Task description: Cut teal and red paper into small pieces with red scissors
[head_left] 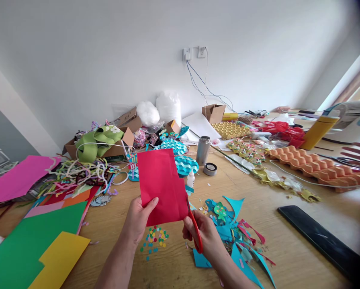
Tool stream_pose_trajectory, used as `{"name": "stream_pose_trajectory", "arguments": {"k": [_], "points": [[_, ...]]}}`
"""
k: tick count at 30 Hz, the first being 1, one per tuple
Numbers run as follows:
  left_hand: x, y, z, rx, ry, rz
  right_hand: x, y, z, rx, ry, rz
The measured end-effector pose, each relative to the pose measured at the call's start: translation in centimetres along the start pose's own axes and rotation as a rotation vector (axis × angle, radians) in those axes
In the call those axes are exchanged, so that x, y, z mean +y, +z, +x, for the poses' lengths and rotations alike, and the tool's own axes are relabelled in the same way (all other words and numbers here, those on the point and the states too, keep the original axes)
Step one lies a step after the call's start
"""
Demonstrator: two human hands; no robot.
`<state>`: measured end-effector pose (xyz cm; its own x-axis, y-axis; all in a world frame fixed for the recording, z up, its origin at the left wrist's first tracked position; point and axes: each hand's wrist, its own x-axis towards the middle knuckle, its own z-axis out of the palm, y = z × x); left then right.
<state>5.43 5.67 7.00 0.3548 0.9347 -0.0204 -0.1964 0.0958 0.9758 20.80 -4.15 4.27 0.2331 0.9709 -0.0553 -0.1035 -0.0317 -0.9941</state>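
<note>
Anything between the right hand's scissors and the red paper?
Nothing visible. The scissors in the right hand are at the red paper's right edge; the left hand grips its lower left, clear of them.

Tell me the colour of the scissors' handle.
Orange-red; the handle shows best in the head view.
</note>
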Motion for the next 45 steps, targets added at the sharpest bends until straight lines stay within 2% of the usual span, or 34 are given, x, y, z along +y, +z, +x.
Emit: {"name": "stream_pose_trajectory", "arguments": {"k": [4,10,16,23,30,45], "points": [[0.0,-0.1,0.1,-0.012,-0.006,0.002,-0.2,0.0,-0.1,-0.018,-0.019,0.007],[0.1,0.1,0.0,-0.009,-0.052,-0.039,-0.2,-0.1,-0.1,0.001,0.059,0.024],[0.1,0.5,-0.2,0.001,-0.1,-0.084,0.0,-0.2,0.1,0.022,0.074,0.046],[0.2,1.0,-0.3,-0.003,-0.092,-0.093,-0.3,-0.2,0.1,0.041,0.094,0.044],[0.0,0.8,-0.3,-0.005,-0.076,-0.069,0.2,-0.1,0.4,0.067,0.141,0.063],[0.0,0.9,-0.3,0.002,-0.076,-0.077,0.0,0.1,0.2,0.071,0.113,0.048]]}}
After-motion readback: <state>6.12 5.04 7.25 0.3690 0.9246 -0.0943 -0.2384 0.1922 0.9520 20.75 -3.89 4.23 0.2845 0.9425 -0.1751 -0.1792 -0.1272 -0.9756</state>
